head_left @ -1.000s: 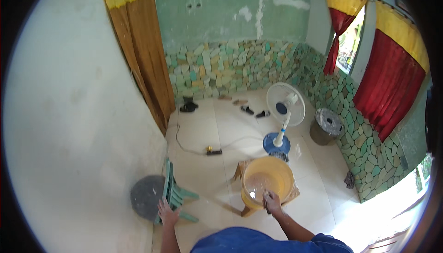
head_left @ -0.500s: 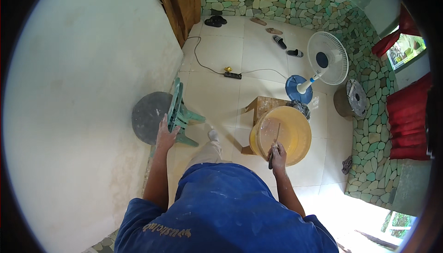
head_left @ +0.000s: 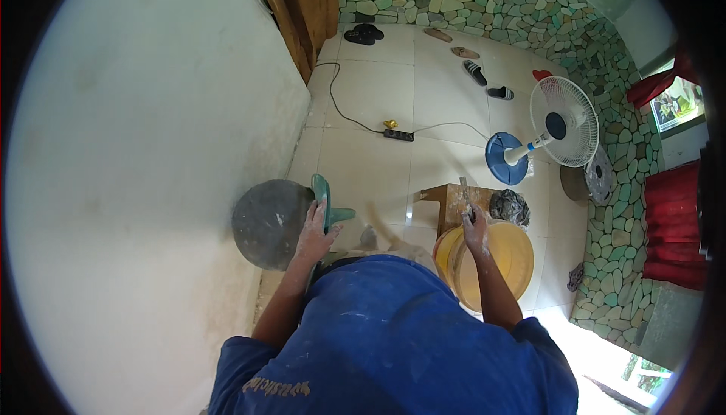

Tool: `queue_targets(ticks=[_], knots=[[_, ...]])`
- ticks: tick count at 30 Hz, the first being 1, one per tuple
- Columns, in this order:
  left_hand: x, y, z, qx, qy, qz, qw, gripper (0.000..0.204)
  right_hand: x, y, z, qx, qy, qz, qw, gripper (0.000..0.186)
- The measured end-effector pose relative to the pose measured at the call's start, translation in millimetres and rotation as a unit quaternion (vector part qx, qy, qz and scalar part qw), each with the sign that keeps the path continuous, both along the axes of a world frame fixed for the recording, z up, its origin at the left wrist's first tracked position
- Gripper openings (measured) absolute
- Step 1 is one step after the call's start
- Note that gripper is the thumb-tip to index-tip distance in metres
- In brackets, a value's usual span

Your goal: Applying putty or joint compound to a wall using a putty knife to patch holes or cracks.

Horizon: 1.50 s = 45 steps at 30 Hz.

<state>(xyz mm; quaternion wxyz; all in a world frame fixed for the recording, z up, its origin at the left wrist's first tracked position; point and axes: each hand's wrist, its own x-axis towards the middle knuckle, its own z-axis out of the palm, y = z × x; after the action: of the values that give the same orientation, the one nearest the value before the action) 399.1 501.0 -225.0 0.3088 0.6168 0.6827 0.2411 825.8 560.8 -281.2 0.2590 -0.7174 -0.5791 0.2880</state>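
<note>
My left hand (head_left: 313, 235) grips the edge of a green plastic chair (head_left: 322, 185). Its fingers lie on one side and its thumb on the other. Right beside those fingers is a dark grey, flat-looking round thing (head_left: 266, 224), close to the white wall; what it rests on is hidden. In my right hand (head_left: 475, 230) is a putty knife (head_left: 463, 189), its narrow blade pointing away from me over a small wooden stool (head_left: 451, 205). Below that forearm stands a large yellow tub (head_left: 522, 264). Whitish smears cover both hands.
A white pedestal fan (head_left: 565, 121) on a blue base stands beyond the stool. Its cord runs to a black power strip (head_left: 398, 135) on the tiles. A crumpled dark bag (head_left: 510, 208) lies by the stool. Several slippers (head_left: 475, 73) lie far off. At left rises a white wall (head_left: 144, 158).
My right hand has moved forward, carrying the putty knife from over the yellow tub to over the wooden stool. My left hand stays at the chair. The whole view has shifted slightly.
</note>
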Motion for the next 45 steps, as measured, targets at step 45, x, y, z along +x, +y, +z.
queue_targets(ticks=[45], knots=[[110, 856, -51, 0.198, -0.075, -0.045, 0.976, 0.05, 117, 602, -89, 0.023, 0.129, -0.381, 0.915, 0.028]])
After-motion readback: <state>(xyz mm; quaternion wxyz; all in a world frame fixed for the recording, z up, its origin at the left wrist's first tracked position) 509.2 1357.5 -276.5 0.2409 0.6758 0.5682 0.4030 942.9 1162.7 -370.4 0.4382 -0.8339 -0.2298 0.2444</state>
